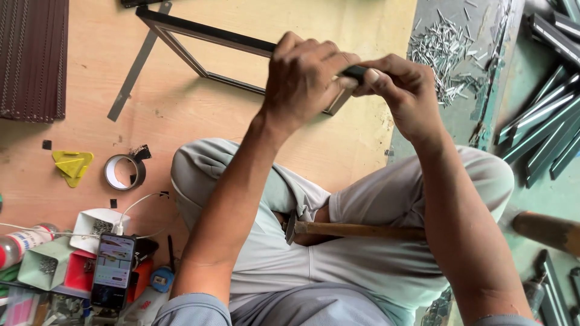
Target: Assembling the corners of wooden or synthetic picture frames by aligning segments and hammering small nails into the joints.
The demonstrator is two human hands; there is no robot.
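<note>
A pale plywood surface (181, 102) fills the upper left, meeting a grey-green floor (544, 199) on the right. The person sits cross-legged in grey trousers; their knees hide much of the surface's near edge. A dark picture frame (199, 36) lies tilted on the surface, its near corner hidden under both hands and its top corner cut off by the picture's edge. The left hand (305, 78) comes in from below, forearm raised, fingers curled tight over the frame's rail. The right hand (408, 90) meets it from the right, fingers pinched closed on the same corner; what lies between the fingertips cannot be made out.

A wooden-handled hammer (350, 229) rests across the lap, its head half buried in the folds of cloth. Dark frame mouldings (544, 121) lie stacked at the right edge, partly out of view. A heap of small nails (441, 48) lies on the floor beyond the right hand. At left sit a phone (113, 268), a tape roll (124, 172) and a yellow triangular piece (72, 166).
</note>
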